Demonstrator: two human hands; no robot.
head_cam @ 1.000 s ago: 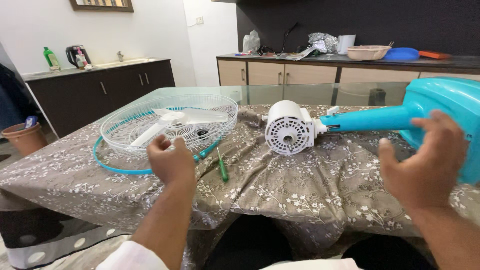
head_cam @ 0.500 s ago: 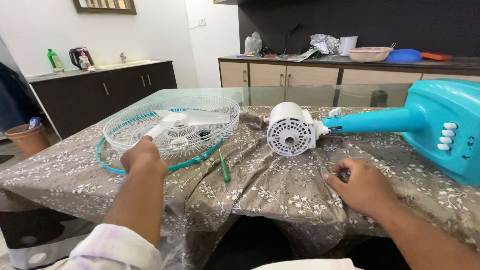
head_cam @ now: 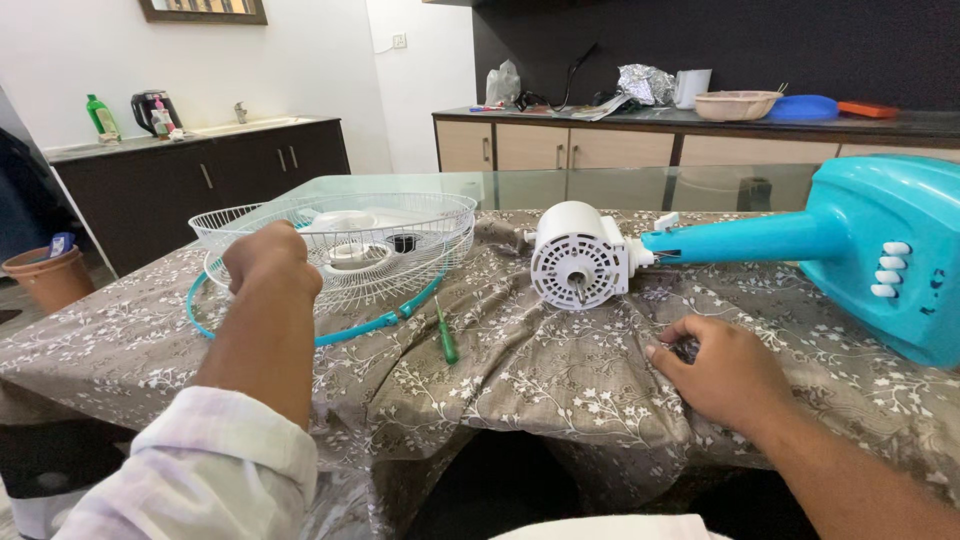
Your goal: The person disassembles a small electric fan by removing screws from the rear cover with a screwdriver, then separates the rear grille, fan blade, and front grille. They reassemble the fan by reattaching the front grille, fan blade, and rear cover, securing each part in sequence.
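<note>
Left hand [head_cam: 272,260] rests, fingers curled shut, on the white grille's [head_cam: 345,245] rim, left of the motor [head_cam: 580,268]; right hand [head_cam: 725,370], fingers half-closed on something hidden, presses the table [head_cam: 500,370] cloth below the motor.

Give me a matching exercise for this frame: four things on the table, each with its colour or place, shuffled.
Things:
1. fan guard
2. screwdriver
3. fan motor
4. fan base

Descriptions:
A. turquoise, with white buttons
B. green handle, lying on the cloth
C. white wire, at the left hand
D. white, vented, shaft pointing toward the camera

Pairs: 1-C, 2-B, 3-D, 4-A
</note>
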